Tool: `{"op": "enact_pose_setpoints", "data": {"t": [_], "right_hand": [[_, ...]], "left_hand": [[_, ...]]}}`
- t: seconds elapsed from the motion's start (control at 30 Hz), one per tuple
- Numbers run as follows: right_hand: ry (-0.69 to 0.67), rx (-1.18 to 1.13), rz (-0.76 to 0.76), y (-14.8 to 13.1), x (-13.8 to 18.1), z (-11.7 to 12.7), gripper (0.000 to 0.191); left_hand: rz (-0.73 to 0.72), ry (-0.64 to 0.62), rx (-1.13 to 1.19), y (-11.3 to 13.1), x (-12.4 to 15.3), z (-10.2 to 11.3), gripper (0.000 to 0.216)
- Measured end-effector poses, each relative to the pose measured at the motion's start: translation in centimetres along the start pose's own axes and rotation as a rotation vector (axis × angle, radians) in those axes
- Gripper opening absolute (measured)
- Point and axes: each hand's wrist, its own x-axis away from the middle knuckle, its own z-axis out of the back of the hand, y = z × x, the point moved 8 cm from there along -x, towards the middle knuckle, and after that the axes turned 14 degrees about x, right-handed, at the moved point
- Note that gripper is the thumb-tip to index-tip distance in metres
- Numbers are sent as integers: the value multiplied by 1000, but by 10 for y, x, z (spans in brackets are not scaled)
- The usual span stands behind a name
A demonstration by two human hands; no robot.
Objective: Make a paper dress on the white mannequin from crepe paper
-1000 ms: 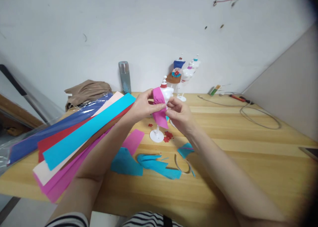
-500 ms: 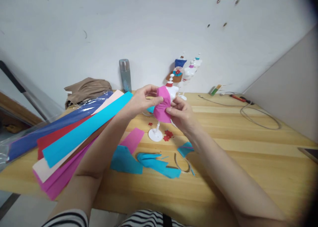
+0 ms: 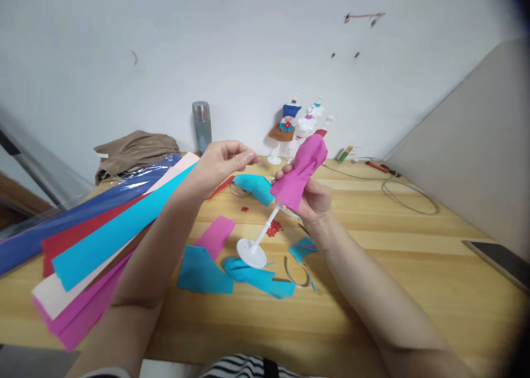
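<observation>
My right hand is wrapped round a small white dress form covered in pink paper or cloth. The form is tilted, its neck with a red band leaning to the right and its round base raised at the lower left. The pink piece is gathered at the waist and flares below it. Left of the form, my left hand hovers apart from it, thumb and fingers drawn together with nothing visible in them. Beneath lie turquoise pieces, a pink piece and red flower shapes.
Long coloured strips lie at the left, by a brown cloth. Against the wall stand a flask and several other small dress forms. A cable and a dark flat device are at the right.
My left hand has let go of the pink piece and drawn left. My right hand has lifted and tilted the dress form, turning it so the pink covers its visible side.
</observation>
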Motion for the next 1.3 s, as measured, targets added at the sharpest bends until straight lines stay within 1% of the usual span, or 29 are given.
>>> {"op": "enact_pose_setpoints", "data": {"t": [0.13, 0.3, 0.43, 0.53, 0.6, 0.77, 0.87, 0.97, 1.03, 1.17, 1.3], "right_hand": [[54, 48, -82, 5, -4, -1, 47], [113, 93, -144, 17, -7, 8, 36], [145, 17, -199, 27, -8, 15, 31], [169, -46, -234, 30, -8, 14, 28], [191, -46, -219, 28, -8, 12, 27], [263, 4, -110, 17, -6, 7, 30], [280, 69, -55, 14, -3, 4, 33], [268, 111, -21, 12, 0, -2, 35], [259, 125, -13, 11, 1, -5, 35], [257, 121, -25, 10, 2, -7, 37], [256, 122, -26, 9, 2, -7, 38]], "left_hand": [[86, -17, 32, -12, -2, -3, 28], [124, 35, -18, -23, -6, 3, 22], [153, 92, -31, -32, -10, 10, 19], [184, 112, -24, -40, -12, 14, 17], [188, 103, -28, -45, -14, 15, 17], [185, 66, -2, -63, -19, 14, 19], [141, -1, 77, -68, -21, 2, 27], [104, -112, 177, -66, -21, -16, 37], [105, -150, 201, -64, -20, -22, 40], [111, -137, 210, -63, -20, -20, 39], [78, -38, 171, -59, -20, -12, 35]]}}
